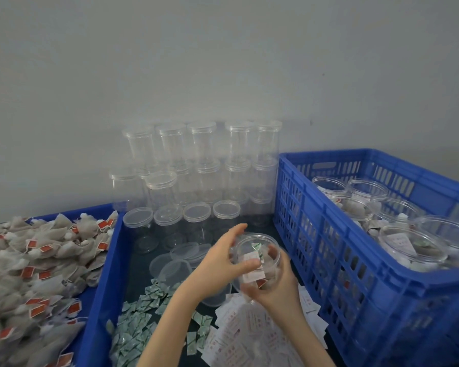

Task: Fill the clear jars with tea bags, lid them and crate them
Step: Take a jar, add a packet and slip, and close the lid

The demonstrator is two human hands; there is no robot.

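Near the middle of the view a clear jar (257,258) is held above the dark worktop (138,263), its long axis tipped off upright so that the open, lidless mouth faces up and toward the camera, the base pointing down and away. Inside it lie tea bags, a white sachet and a green-printed packet. The right hand (273,287) cups the jar from below, fingers curled round its lower wall. The left hand (217,263) comes in from the left, its fingers spread over the near rim and side of the jar and touching it; whether it pinches anything cannot be told. On the left a blue tray (101,282) holds a heap of tea bags (29,274) with red tags, too many to count. Behind the hands stand empty lidded jars (196,165) stacked in about three tiers against the grey wall, roughly eighteen, though the back ones blur together. Four or so loose lids (180,258) lie just left of the held jar. Scattered green packets (138,321) and white sachets (244,337) cover the near worktop. On the right a blue crate (329,255) holds at least six filled jars (408,245) standing upright, mouths up.
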